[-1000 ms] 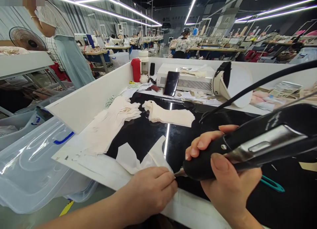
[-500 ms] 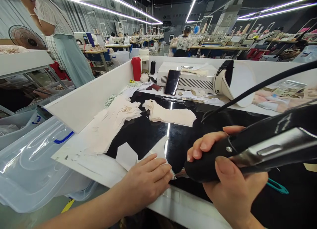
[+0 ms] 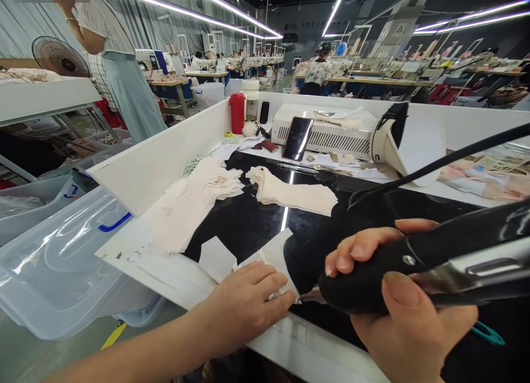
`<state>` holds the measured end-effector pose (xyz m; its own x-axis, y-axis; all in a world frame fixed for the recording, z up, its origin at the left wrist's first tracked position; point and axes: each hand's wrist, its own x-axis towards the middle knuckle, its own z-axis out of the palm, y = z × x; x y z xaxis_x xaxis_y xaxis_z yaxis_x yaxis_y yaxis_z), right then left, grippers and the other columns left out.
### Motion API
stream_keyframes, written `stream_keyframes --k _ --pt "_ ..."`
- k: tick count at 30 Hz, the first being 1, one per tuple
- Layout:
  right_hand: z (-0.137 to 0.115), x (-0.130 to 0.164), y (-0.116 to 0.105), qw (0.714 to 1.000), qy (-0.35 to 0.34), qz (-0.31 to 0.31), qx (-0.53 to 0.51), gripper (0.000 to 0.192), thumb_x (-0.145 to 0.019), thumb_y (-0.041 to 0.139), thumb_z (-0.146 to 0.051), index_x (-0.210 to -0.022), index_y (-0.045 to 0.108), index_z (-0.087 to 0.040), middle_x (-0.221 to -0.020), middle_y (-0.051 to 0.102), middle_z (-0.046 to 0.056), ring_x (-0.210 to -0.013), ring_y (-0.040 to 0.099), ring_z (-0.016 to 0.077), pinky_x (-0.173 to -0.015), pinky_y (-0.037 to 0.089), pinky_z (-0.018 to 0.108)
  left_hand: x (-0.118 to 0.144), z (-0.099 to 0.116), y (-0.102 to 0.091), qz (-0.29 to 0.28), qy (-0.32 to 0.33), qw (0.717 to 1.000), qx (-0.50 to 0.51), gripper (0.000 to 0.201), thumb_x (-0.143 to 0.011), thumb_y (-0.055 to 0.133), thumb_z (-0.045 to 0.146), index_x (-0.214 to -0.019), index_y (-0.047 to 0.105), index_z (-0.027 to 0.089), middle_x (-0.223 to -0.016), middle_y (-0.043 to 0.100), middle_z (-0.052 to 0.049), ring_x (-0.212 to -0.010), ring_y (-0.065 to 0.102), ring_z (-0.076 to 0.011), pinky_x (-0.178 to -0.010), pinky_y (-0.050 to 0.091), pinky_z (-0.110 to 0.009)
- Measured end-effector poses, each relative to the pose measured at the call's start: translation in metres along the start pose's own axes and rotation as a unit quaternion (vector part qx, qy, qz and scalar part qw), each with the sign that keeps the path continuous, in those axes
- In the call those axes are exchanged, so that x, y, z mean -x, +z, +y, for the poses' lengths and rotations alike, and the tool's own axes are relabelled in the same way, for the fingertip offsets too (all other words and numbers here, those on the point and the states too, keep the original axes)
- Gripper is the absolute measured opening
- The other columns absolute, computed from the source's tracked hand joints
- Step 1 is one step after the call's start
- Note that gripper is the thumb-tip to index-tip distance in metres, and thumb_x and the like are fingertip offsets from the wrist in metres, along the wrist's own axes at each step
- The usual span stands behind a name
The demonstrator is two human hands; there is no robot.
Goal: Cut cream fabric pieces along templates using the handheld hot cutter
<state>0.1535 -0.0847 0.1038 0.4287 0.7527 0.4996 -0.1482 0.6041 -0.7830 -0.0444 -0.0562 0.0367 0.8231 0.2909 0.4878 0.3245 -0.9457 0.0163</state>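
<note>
Fabric stacks (image 3: 290,192), phone (image 3: 298,138), red bottle (image 3: 237,112) lie beyond, seemingly unobstructing.

Bare black tabletop (image 3: 244,223) between fabric stacks (image 3: 194,201); wall (image 3: 157,157) blocks left

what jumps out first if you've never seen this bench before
The big black handheld tool fills the lower right, gripped in the right hand, its metal tip touching a white fabric piece that the left hand presses flat on the glossy black worktop. Behind lie stacks of cream fabric pieces, and a red bottle stands at the far left corner.
</note>
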Motion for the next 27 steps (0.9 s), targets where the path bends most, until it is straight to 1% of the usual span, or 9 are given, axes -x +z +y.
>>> stream_keyframes --k 6,11,14,18,20,24,27 --pt "-0.002 0.000 0.002 1.000 0.005 0.026 0.004 0.043 -0.083 0.097 -0.038 -0.115 0.069 -0.029 -0.078 0.068 -0.004 -0.061 0.062 0.0187 -0.050 0.062 0.031 -0.001 0.001 0.003 -0.001 -0.002 1.000 0.006 0.018 -0.116 0.057 0.014 -0.129 0.070 0.013 -0.116 0.077 -0.010 -0.107 0.074 -0.0219 -0.104 0.065 -0.038" --pt "-0.003 0.000 0.003 0.999 0.011 0.033 0.010 0.045 -0.081 0.098 -0.039 -0.113 0.069 -0.029 -0.076 0.065 -0.005 -0.059 0.060 0.0184 -0.050 0.062 0.032 -0.002 0.002 0.001 -0.031 -0.012 0.999 0.005 0.017 -0.116 0.057 0.013 -0.126 0.071 0.015 -0.115 0.076 -0.010 -0.107 0.073 -0.0207 -0.104 0.063 -0.037" --pt "-0.004 -0.002 0.003 0.999 0.015 0.032 0.013 0.047 -0.078 0.101 -0.041 -0.111 0.068 -0.030 -0.075 0.065 -0.005 -0.059 0.059 0.0184 -0.050 0.062 0.032 -0.001 0.002 0.001 -0.036 -0.022 0.999 0.010 0.015 -0.115 0.061 0.018 -0.127 0.071 0.015 -0.119 0.076 -0.010 -0.110 0.073 -0.0216 -0.105 0.062 -0.037" --pt "-0.005 -0.005 0.003 0.999 0.024 0.033 0.007 0.050 -0.075 0.104 -0.041 -0.109 0.070 -0.031 -0.073 0.065 -0.005 -0.059 0.059 0.0193 -0.048 0.062 0.033 0.002 0.002 0.006 -0.022 -0.025 0.999 0.019 0.021 -0.115 0.067 0.029 -0.131 0.071 0.015 -0.127 0.075 -0.012 -0.115 0.072 -0.0242 -0.107 0.062 -0.040" --pt "-0.004 -0.007 0.004 0.999 0.025 0.045 0.005 0.049 -0.073 0.104 -0.040 -0.109 0.071 -0.031 -0.073 0.066 -0.005 -0.060 0.058 0.0197 -0.048 0.062 0.033 0.004 0.002 0.008 -0.014 -0.025 0.999 0.020 0.022 -0.115 0.067 0.030 -0.132 0.071 0.015 -0.128 0.075 -0.012 -0.115 0.072 -0.0248 -0.108 0.061 -0.040" --pt "-0.002 -0.011 0.007 0.996 0.026 0.083 0.007 0.045 -0.071 0.098 -0.031 -0.108 0.072 -0.032 -0.073 0.066 -0.006 -0.060 0.056 0.0204 -0.047 0.060 0.033 0.006 0.002 0.010 -0.015 -0.033 0.999 0.015 0.024 -0.115 0.069 0.033 -0.133 0.071 0.017 -0.130 0.074 -0.013 -0.116 0.071 -0.0256 -0.109 0.060 -0.041" --pt "0.000 -0.015 0.010 0.995 0.031 0.092 0.010 0.045 -0.067 0.093 -0.026 -0.106 0.071 -0.032 -0.072 0.066 -0.006 -0.060 0.055 0.0206 -0.046 0.059 0.032 0.006 0.003 0.010 -0.007 -0.041 0.999 0.019 0.030 -0.111 0.076 0.036 -0.133 0.071 0.017 -0.131 0.073 -0.014 -0.119 0.071 -0.0277 -0.110 0.060 -0.041"
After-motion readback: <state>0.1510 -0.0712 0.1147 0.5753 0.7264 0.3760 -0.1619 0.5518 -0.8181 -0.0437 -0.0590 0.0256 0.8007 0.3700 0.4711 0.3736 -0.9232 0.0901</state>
